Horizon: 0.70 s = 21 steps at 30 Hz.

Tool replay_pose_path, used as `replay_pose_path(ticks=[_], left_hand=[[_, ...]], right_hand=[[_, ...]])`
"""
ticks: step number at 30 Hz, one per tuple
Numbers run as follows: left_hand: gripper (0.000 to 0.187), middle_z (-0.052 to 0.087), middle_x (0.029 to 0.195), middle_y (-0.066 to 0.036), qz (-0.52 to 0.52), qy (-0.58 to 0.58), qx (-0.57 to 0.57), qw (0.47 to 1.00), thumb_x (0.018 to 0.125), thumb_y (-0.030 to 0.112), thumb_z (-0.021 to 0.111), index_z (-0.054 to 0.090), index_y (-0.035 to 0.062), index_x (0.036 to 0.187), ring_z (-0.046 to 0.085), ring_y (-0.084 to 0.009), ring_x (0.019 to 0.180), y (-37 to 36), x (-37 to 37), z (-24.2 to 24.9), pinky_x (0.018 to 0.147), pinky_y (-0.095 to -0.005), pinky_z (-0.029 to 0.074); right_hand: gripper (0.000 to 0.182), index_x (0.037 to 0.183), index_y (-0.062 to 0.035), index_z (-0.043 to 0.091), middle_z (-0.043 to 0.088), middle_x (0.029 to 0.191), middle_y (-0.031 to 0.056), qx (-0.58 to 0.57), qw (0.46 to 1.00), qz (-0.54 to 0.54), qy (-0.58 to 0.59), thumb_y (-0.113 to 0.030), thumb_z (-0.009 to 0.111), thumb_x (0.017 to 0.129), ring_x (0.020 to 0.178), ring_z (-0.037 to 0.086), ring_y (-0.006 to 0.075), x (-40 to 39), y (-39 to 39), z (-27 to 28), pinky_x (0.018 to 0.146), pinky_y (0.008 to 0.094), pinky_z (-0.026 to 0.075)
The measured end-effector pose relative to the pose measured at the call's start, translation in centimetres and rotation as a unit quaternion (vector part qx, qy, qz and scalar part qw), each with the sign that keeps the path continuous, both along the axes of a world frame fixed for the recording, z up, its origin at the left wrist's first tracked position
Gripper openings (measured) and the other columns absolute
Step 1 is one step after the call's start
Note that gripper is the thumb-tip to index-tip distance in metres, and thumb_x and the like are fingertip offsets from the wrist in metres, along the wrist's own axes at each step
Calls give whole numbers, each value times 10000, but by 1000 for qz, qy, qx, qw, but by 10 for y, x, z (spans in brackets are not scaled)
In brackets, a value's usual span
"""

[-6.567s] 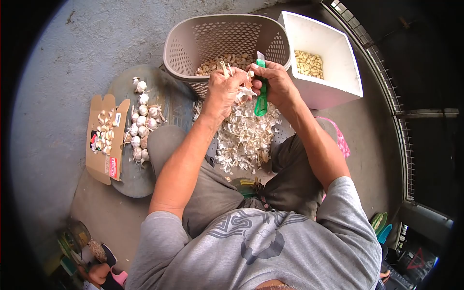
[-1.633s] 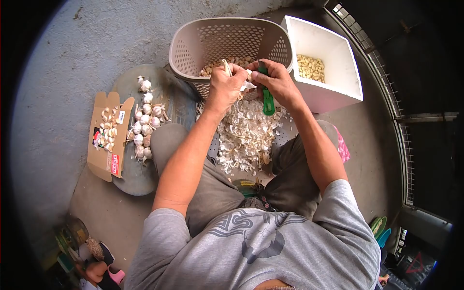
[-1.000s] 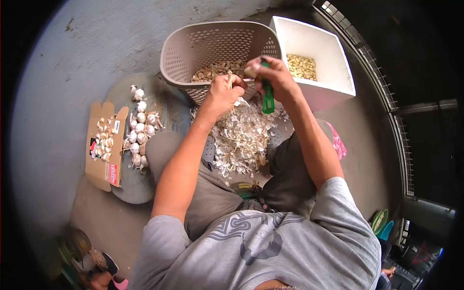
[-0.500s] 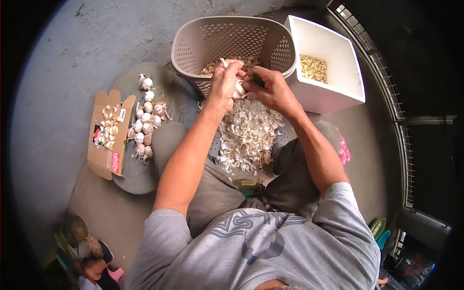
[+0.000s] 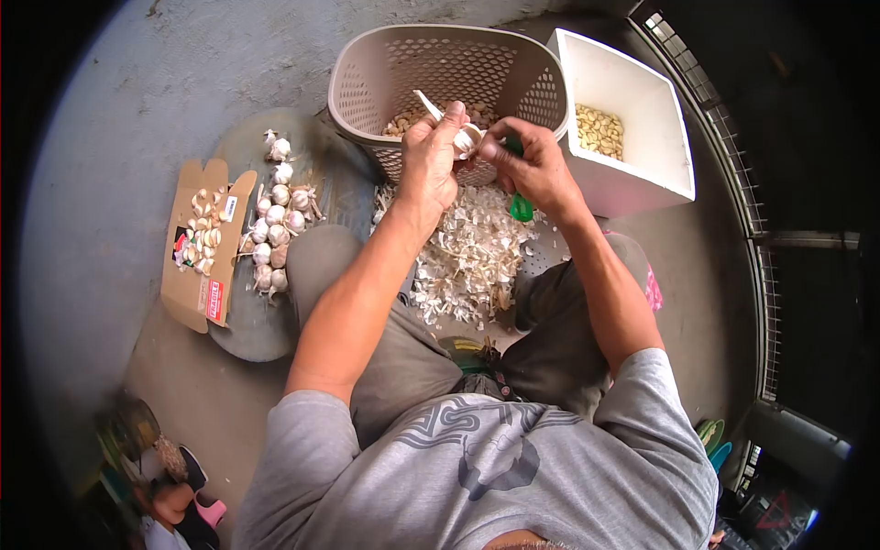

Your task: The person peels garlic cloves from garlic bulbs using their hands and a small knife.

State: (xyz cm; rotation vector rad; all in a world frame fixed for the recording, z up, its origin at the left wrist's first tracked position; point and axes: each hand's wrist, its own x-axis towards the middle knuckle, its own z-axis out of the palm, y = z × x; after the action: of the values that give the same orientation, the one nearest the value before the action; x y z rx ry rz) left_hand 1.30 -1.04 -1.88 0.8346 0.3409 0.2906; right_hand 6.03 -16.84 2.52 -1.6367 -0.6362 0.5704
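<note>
Near the top middle of the frame, the left hand (image 5: 431,163) pinches the garlic (image 5: 468,140), its stalk (image 5: 426,104) pointing up and left, while the right hand (image 5: 536,168), curled around a green handle (image 5: 522,209), meets its right side.

Garlic (image 5: 468,139) in left hand (image 5: 430,158), peelings (image 5: 467,261) below

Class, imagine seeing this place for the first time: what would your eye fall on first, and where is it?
Probably the pale heap of papery peelings between the person's legs. Just beyond it, the left hand holds a garlic bulb, and the right hand holds a bright green tool. Farther out stand a brown perforated basket and, to its right, a white box.
</note>
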Motion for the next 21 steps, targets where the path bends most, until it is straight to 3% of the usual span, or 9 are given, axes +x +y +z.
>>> replay_pose_path(ticks=[3,7,9,12,16,17,21], left_hand=[[345,652,793,-86,19,7,-26,999,988,341,697,639,4,950,639,-208,630,17,2,3,498,-296,484],[439,632,768,-59,10,-4,-2,1000,1013,463,622,636,25,992,609,-174,568,36,0,22,426,-231,399],[473,632,762,-53,-18,-3,42,999,1016,500,602,628,27,1017,598,-162,543,37,-4,25,403,-228,381],[553,629,741,-47,-35,27,122,992,989,601,582,609,51,1036,575,-125,510,23,-8,30,384,-230,376],[589,652,769,-48,-36,-21,204,978,974,648,565,604,63,1036,638,-119,574,3,3,7,386,-230,412],[590,660,780,-48,-27,-47,219,974,975,648,561,603,63,1041,656,-123,592,1,7,-3,386,-229,416],[612,666,842,-53,-71,-7,130,989,1013,646,474,594,52,1099,646,-126,585,1,-1,11,402,-238,483]], right_hand=[[129,957,-16,666,611,722,-24,-41,987,123,-97,-127,732,950,643,550,66,-2,1,0,575,267,457],[246,995,-4,687,689,828,46,-242,933,203,-174,-174,816,872,816,622,138,-3,0,6,761,334,517],[375,1040,1,696,702,893,60,-173,962,154,-147,-300,833,862,895,635,125,4,-6,-1,788,331,526],[392,1056,1,691,688,855,58,-2,991,-5,-133,-357,777,921,796,604,115,14,-5,-6,671,303,496],[351,1069,23,663,690,862,75,-47,991,-10,-126,-305,735,967,771,600,112,10,2,-7,636,305,484],[308,1054,23,658,684,844,68,9,986,-13,-168,-264,733,970,765,588,102,8,7,-16,622,310,480],[246,1038,26,647,702,847,91,-13,993,-62,-104,-202,717,977,773,624,119,14,6,-11,650,319,506]])
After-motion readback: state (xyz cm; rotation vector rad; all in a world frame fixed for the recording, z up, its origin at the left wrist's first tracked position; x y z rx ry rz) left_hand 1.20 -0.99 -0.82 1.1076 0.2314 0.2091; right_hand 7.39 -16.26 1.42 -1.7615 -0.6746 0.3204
